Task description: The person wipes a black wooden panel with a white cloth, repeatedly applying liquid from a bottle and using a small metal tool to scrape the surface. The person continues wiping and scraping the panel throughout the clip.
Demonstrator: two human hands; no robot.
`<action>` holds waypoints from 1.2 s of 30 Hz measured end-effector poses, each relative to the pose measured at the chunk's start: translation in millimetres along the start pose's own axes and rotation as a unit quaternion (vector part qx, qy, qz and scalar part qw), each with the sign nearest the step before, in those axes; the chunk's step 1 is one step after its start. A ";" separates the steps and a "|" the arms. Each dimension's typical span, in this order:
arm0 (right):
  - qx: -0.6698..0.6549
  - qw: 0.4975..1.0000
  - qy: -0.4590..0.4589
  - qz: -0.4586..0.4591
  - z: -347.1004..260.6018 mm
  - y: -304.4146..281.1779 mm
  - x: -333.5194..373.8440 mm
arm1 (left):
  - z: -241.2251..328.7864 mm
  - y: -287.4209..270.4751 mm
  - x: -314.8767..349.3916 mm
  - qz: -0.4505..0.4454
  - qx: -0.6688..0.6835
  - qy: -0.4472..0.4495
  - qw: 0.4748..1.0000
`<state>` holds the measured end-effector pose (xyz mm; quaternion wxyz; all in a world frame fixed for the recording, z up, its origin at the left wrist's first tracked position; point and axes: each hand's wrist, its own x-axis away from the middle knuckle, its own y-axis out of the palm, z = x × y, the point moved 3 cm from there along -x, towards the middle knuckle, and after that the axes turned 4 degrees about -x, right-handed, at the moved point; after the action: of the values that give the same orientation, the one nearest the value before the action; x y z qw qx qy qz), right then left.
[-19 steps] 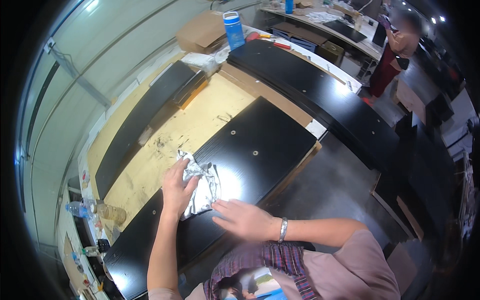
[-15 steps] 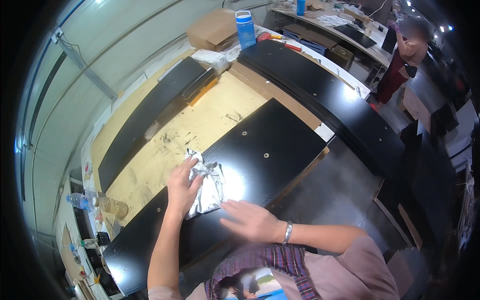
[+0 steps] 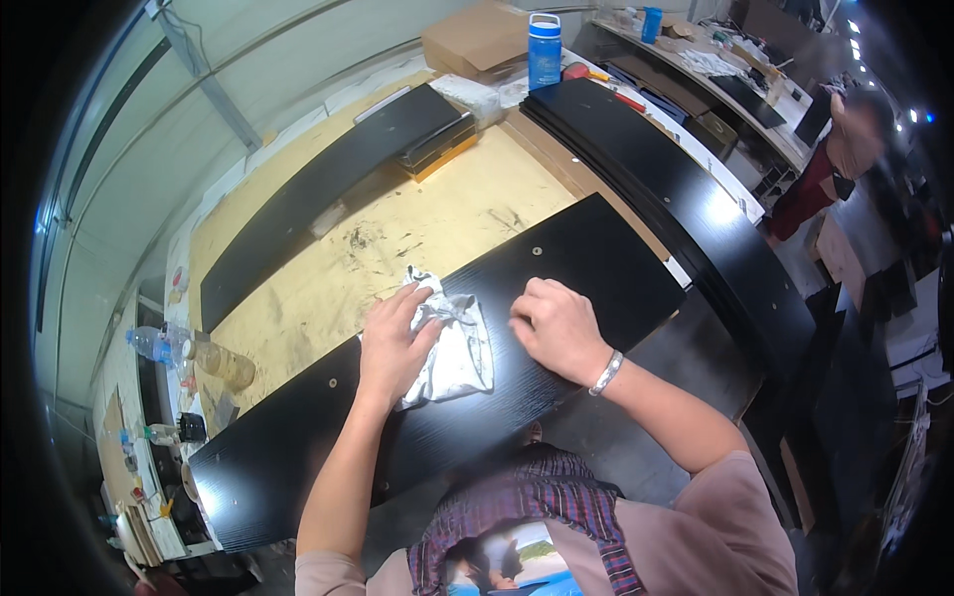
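A patterned white cloth [image 3: 459,363], likely light, soft and easiest gathered by its bunched folds, lies across a black board's far edge [image 3: 616,260], under the person's left hand [image 3: 391,343], thumb and fingers apart; whether the curled right hand [image 3: 561,333] nearby grips anything is unclear.

Noted black, faintly wood-grained, with white glare, on the long panel [image 3: 512,382]; pale dots for the fittings [image 3: 538,251]. Logged white with grey shadowing on the crumpled cloth [image 3: 452,358]. Found pale yellow, smudged black, across the tabletop [image 3: 457,209]. Marked plain black for the stacked boards [image 3: 666,169], brown for the carton [image 3: 477,40], bright blue with white trim for the upright bottle [image 3: 544,60]. Observed silver on the bracelet [image 3: 606,372], dusty pink on the sleeve [image 3: 725,507], purple-red-dark plaid on the apron [image 3: 537,487].
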<state>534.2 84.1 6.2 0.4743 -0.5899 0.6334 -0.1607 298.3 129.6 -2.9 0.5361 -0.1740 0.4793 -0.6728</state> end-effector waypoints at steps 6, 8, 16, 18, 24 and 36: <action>-0.038 0.991 0.079 -0.099 -4.6 -8.1 -12.2 | -4.1 1.3 3.0 0.012 -0.001 0.006 1.000; -0.053 0.989 0.090 -0.107 4.2 -5.9 -13.9 | -2.0 0.3 2.7 0.018 0.003 0.010 1.000; -0.080 0.981 0.106 -0.142 7.8 -6.2 -19.7 | 1.1 -2.4 2.7 0.033 -0.010 0.029 0.999; -0.064 0.981 0.107 -0.147 0.4 -10.5 -21.0 | -0.1 -1.9 2.9 0.021 -0.011 0.023 0.999; -0.069 0.978 0.122 -0.153 0.9 -9.7 -22.5 | -1.1 -1.3 2.9 0.012 -0.015 0.020 1.000; -0.082 0.990 0.093 -0.066 25.9 -6.4 -27.5 | -2.7 1.3 0.4 0.049 -0.012 0.042 0.998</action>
<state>554.5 116.4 9.5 0.3521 -0.6495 0.6457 -0.1932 296.9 130.5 -5.4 0.5454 -0.1282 0.5178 -0.6466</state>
